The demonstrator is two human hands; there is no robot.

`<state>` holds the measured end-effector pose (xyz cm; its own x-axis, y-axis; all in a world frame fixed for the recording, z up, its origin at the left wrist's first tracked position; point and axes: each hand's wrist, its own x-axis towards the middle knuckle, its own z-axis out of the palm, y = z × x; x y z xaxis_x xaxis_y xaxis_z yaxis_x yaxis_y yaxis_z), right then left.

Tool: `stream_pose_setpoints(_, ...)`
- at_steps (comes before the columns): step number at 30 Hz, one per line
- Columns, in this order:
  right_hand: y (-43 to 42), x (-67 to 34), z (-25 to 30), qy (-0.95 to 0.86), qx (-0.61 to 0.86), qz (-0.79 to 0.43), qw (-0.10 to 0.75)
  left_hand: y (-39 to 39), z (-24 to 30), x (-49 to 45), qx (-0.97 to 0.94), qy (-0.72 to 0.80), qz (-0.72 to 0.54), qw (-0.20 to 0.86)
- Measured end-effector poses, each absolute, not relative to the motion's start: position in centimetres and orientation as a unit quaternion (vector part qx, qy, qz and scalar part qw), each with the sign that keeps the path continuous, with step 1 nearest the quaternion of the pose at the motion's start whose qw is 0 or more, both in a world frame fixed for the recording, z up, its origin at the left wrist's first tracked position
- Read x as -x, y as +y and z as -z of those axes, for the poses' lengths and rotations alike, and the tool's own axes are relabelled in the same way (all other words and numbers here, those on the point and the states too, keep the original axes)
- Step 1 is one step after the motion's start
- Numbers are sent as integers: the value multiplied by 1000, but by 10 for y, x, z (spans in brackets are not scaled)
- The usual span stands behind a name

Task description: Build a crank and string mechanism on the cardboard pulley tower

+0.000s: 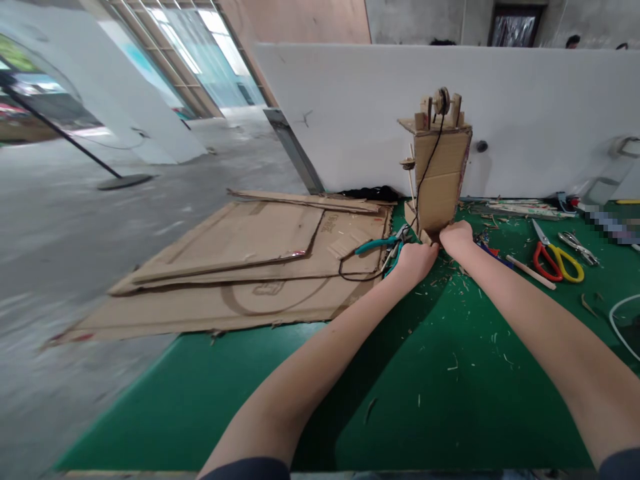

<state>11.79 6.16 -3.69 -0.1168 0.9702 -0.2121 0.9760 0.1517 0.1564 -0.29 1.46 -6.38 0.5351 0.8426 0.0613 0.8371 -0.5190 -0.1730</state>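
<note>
A tall cardboard tower [441, 175] stands upright on the green table [430, 373], with a small wheel and wooden posts on its top and a black cord hanging down its front. My left hand [415, 259] is closed at the tower's base, beside teal-handled pliers [376, 245]. My right hand [456, 237] is a closed fist pressed against the base on the other side. What the fingers hold is hidden.
Flat cardboard sheets [240, 260] overhang the table's left edge. Red-and-yellow scissors [556, 259], metal pliers [577, 245], a wooden stick [530, 272] and wood strips lie at the right. A white partition [525, 113] backs the table. Shavings litter the mat.
</note>
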Motion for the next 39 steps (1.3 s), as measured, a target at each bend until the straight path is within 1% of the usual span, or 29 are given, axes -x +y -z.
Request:
stream_pose_setpoints(5, 51, -121, 36, 743, -656, -20, 131, 16, 66, 3, 871, -482, -14, 91)
stream_pose_setpoints(14, 49, -117, 31, 738, -660, -22, 139, 14, 63, 3, 870, -485, -21, 88)
stream_pose_setpoints(16, 39, -117, 28, 749, -650, -31, 121, 14, 62, 2, 870, -485, -23, 86)
stream_pose_setpoints(20, 5, -123, 22, 777, -623, -66, 59, 15, 61, 3, 873, -480, -26, 83)
stream_pose_setpoints(23, -23, -143, 23, 774, -627, -79, 46, 15, 63, 4, 873, -480, -22, 85)
stream_pose_setpoints(25, -38, -164, 30, 752, -648, -119, 33, 15, 64, 3, 872, -481, -17, 89)
stream_pose_setpoints(27, -49, -189, 40, 714, -685, -137, 51, 14, 65, 2, 871, -482, -14, 92)
stream_pose_setpoints(30, -57, -218, 58, 698, -702, -119, 76, 14, 64, -1, 874, -478, -13, 93)
stream_pose_setpoints(34, -59, -239, 71, 715, -682, -148, 39, 14, 64, -1, 872, -480, -13, 94)
stream_pose_setpoints(39, -60, -256, 73, 687, -703, -183, -28, 15, 65, 1, 870, -484, -15, 91)
